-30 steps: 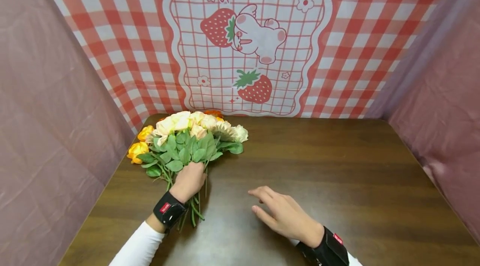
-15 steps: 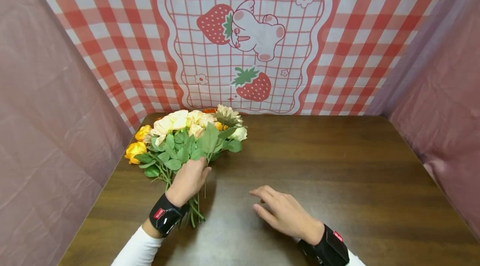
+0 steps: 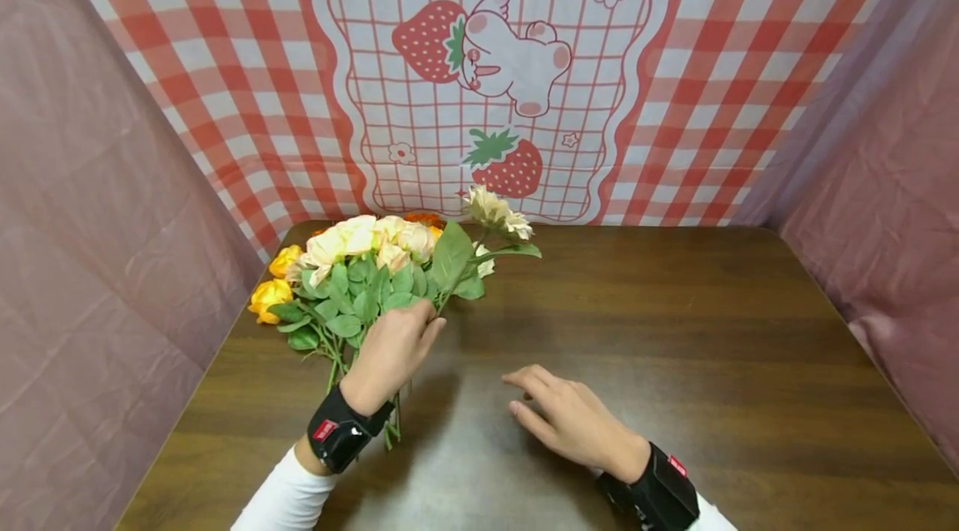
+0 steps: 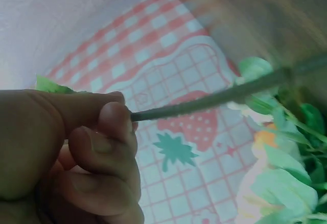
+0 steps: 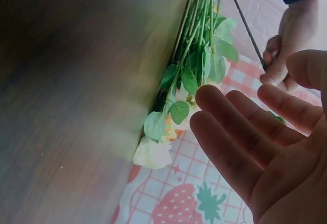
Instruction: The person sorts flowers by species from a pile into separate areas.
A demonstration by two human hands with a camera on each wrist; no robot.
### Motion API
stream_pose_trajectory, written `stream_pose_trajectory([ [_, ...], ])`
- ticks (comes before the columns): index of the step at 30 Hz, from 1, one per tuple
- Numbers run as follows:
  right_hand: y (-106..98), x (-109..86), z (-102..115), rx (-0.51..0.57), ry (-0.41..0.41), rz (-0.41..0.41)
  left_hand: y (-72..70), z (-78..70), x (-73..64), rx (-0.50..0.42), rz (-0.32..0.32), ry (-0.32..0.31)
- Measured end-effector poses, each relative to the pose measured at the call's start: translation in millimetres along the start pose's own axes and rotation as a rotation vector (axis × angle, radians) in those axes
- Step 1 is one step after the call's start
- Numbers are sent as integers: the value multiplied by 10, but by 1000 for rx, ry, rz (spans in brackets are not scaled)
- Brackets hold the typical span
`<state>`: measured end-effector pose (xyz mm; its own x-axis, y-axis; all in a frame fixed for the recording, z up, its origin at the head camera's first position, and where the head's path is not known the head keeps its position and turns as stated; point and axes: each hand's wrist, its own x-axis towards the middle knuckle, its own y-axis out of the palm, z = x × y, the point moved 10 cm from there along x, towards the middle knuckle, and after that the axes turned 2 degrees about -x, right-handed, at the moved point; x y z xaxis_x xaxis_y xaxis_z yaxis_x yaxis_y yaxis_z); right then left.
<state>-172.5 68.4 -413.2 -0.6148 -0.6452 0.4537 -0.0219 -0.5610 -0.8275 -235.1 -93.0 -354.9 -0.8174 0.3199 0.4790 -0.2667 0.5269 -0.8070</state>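
My left hand [image 3: 393, 356] pinches the stem [image 4: 214, 99] of one cream flower [image 3: 496, 213] between thumb and fingertips. That flower leans up and to the right, raised above the others, with green leaves [image 3: 453, 256] below its bloom. Beneath and left of the hand lies a bunch of flowers on the table: cream roses [image 3: 340, 244], orange-yellow blooms [image 3: 270, 298] and several green stems [image 5: 196, 35]. My right hand [image 3: 573, 423] hovers over or rests near the table to the right, holding nothing, its fingers extended and loosely bent in the right wrist view.
The brown wooden table [image 3: 674, 331] spreads to the right of the bunch. Behind it hangs a red-and-white checked cloth [image 3: 719, 98] with strawberry prints. Pink curtains [image 3: 112, 223] stand at both sides.
My left hand has lifted the cream flower out of the bunch, up and to the right. The other flowers stay on the table. My right hand has barely moved.
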Motion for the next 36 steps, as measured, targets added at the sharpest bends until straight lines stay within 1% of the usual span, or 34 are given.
stream_pose_trajectory([
  [6,-30,7,-24,16,16,-8,-66,-242,45,-53,-37,60],
  [10,-77,13,-19,44,22,-26,-62,-453,48,-142,-27,111],
  [12,-93,15,-22,69,36,-32,-29,-554,43,-198,-5,130],
  [15,-105,16,-38,124,75,-39,62,-688,34,-279,50,147],
  [18,-90,11,-62,198,118,-43,167,-785,24,-353,103,148],
  [21,-83,8,-76,290,140,-71,258,-862,9,-403,132,158],
  [26,-138,9,-74,399,142,-174,365,-953,-16,-460,157,192],
  [28,-197,16,-60,420,127,-227,391,-966,-19,-467,166,199],
  [31,-335,46,-24,438,126,-277,395,-940,-14,-444,178,189],
  [33,-452,71,-23,429,154,-283,377,-900,-8,-422,182,175],
  [36,-657,76,-85,370,237,-283,332,-828,3,-381,185,153],
])
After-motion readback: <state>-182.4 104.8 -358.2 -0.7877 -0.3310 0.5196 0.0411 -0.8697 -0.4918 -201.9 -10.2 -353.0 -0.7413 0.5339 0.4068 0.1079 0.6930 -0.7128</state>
